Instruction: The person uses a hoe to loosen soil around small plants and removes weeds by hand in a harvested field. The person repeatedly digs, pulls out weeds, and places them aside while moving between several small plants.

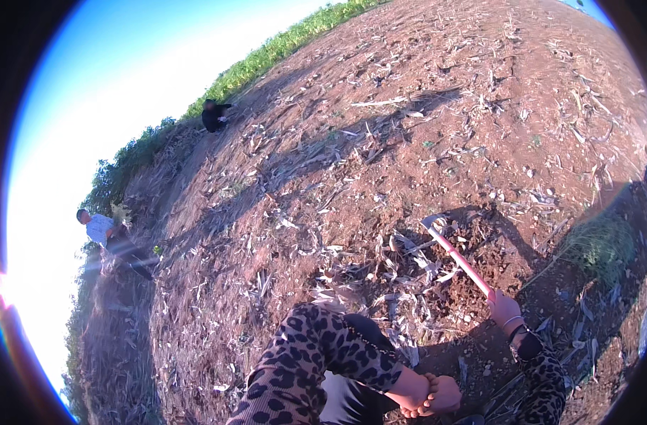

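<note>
In my right hand is the pinkish-red handle of a small hand hoe. A bracelet and dark bands circle that wrist. The hoe's metal head is at loose, broken soil, beside dry corn husks. My left hand is low in the view near my knee, its fingers curled. Whether anything is inside them cannot be told. Both sleeves have a leopard print.
An uprooted-looking feathery green plant lies right of the hoe, in shadow. Corn stubble covers the brown field. Left, a person in a light shirt stands by the bushes; farther off, a person in dark clothes is low to the ground.
</note>
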### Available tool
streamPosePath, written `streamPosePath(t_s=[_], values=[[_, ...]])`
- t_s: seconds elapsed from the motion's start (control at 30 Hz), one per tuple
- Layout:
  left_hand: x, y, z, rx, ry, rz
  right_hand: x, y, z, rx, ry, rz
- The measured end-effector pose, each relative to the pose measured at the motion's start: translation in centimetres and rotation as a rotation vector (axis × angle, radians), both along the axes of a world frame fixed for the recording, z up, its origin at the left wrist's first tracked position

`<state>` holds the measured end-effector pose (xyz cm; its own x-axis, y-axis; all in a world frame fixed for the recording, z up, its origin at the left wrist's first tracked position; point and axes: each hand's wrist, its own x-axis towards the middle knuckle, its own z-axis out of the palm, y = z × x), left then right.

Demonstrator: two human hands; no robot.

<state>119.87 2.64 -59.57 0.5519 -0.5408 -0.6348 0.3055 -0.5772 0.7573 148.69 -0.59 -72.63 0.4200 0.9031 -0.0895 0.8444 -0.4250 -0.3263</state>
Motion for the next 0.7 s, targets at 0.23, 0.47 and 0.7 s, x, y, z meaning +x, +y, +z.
streamPosePath(t_s=[0.23, 0.47, 0.7], values=[[2.2, -1.1, 7.2, 0.246, -0.389, -0.226, -0.1, -0.1, 0.7, 0.037, 0.052, -0.038], [2.8, -0.6, 8.3, 0.285, -0.428, -0.351, 0.6, -0.5, 2.6, 0.039, 0.197, -0.094], [3.2, -1.0, 9.4, 0.252, -0.388, -0.396, 3.1, -1.7, 8.6, 0.305, 0.262, -0.245]])
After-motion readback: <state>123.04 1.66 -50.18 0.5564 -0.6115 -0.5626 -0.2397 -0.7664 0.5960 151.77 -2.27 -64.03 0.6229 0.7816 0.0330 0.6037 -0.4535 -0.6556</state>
